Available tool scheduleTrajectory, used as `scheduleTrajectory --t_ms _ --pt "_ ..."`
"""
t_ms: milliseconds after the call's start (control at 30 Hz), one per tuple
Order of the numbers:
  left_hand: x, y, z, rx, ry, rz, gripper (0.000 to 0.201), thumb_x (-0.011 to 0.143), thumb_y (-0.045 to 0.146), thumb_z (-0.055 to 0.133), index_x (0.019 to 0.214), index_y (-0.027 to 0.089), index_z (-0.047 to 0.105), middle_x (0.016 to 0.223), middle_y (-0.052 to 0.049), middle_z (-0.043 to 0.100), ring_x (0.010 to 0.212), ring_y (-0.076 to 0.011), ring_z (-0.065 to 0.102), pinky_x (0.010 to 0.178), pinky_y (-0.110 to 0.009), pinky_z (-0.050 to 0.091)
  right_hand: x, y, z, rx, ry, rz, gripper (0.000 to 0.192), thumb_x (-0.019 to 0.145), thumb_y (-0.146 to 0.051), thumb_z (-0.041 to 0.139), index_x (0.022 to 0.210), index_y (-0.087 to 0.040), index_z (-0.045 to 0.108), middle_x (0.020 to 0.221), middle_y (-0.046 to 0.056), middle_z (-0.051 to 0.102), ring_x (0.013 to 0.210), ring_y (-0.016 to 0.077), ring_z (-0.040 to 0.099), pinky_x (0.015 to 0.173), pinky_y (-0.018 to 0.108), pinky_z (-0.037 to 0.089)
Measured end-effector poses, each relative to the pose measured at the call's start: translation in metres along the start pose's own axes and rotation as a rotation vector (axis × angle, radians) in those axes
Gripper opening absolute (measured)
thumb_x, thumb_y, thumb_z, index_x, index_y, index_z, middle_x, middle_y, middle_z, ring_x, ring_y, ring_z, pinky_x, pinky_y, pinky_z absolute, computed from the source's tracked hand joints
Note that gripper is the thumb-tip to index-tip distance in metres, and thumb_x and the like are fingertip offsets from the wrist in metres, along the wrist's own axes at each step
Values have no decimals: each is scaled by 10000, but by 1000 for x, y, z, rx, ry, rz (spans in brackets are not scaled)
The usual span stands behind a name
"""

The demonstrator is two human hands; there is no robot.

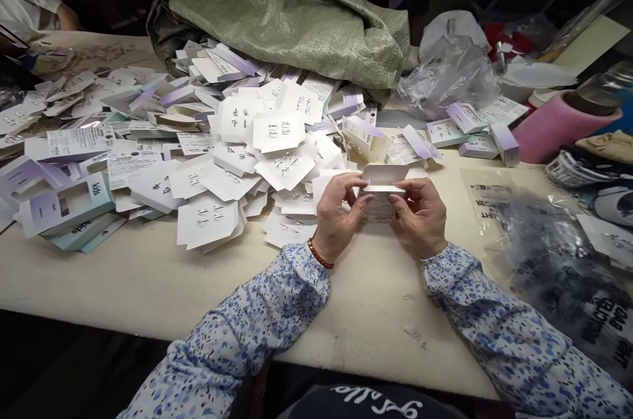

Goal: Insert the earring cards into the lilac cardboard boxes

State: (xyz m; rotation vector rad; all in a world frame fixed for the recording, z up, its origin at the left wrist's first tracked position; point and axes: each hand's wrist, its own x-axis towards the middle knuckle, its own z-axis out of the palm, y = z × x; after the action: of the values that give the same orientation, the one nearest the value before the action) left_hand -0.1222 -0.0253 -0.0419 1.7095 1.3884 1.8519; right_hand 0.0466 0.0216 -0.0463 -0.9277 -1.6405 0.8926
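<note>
We hold a small white box [380,198] between both hands, just above the pale table [148,274], its top flap standing open. Our left hand [337,218] is closed on the box's left side, fingers curled over the front and thumb at its edge; a red bead bracelet [320,255] circles that wrist. Our right hand [419,214] is closed on the box's right side, thumb pressed on the lid fold.

Just beyond the box and spreading to its left lies a heap of white cards [232,155] bearing small earrings, mixed with flattened lilac and teal packets [64,208]. Behind that heap a green woven sack [297,16] slumps open. Right of the box lie clear plastic bags [544,241], and farther right a pink roll [564,125].
</note>
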Motion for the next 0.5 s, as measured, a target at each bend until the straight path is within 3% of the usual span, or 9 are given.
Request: scheduleTrajectory --t_ms 100,167,300,367,500 --pt "0 1 -9 141 -49 115 122 932 255 667 1040 227 714 1096 -67 686 1003 -193 624 822 -348 553 -3 -1 -1 16 39 -35 230 863 -407 723 989 -240 628 870 15 621 722 161 593 631 304 519" --pt "0 3 -13 165 -69 143 104 925 233 674 1012 227 732 1020 -57 693 1018 -200 627 873 -377 547 -5 -2 -2 20 49 -80 204 863 -391 728 972 -241 641 880 26 631 761 176 610 654 315 527" --pt "-4 10 -15 97 -91 122 82 906 221 700 977 211 738 933 -48 672 930 -171 635 780 -319 559 -8 -3 -4 60 -25 -124 110 923 -347 668 964 -247 646 904 33 648 743 165 613 630 306 519" --pt "-7 13 -14 57 -84 97 70 900 210 704 963 199 733 910 -45 655 894 -156 622 723 -283 551 -7 -5 -4 55 -27 -117 158 962 -388 607 913 -242 641 859 27 636 672 151 580 574 295 490" --pt "-9 17 -11 10 -84 53 42 898 187 694 931 170 715 914 -51 626 882 -144 603 672 -238 523 -2 -17 -2 109 59 34 293 913 -522 648 931 -251 539 781 -7 597 551 122 515 493 270 449"
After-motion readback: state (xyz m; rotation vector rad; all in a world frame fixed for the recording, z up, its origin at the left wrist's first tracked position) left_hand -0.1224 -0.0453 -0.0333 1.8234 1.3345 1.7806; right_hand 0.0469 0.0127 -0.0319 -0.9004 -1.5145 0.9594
